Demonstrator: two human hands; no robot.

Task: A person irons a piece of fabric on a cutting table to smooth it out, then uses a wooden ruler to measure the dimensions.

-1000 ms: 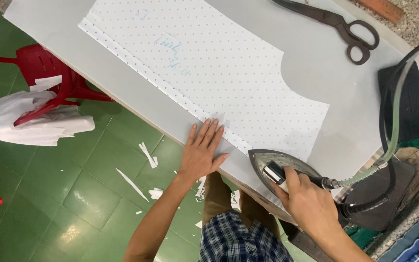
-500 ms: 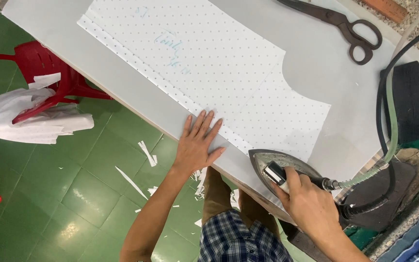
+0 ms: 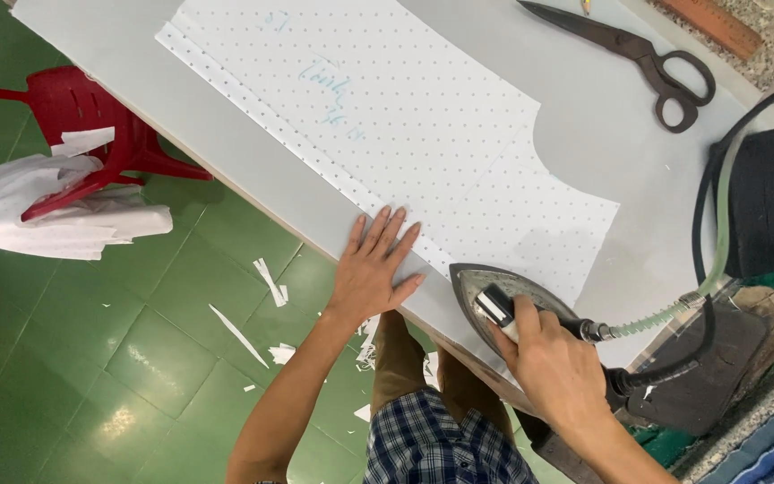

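left hand [image 3: 374, 272]: flat, fingers spread and straight, palm down on the near edge of the dotted white paper pattern [image 3: 423, 143] and the grey table [image 3: 226, 152]; grasps nothing. right hand [image 3: 553, 367]: fingers curled tight around the handle of the steam iron [image 3: 494, 291], which sits on the pattern's near corner; fingertips hidden under the handle. iron: pointed metal body, green hose [image 3: 709, 278] and black cord trailing right. dark metal scissors [image 3: 642, 54] at the far edge. red plastic chair [image 3: 82, 116] with white cloth [image 3: 38, 211], partly cut off. paper scraps [image 3: 266, 280] on green tiles.
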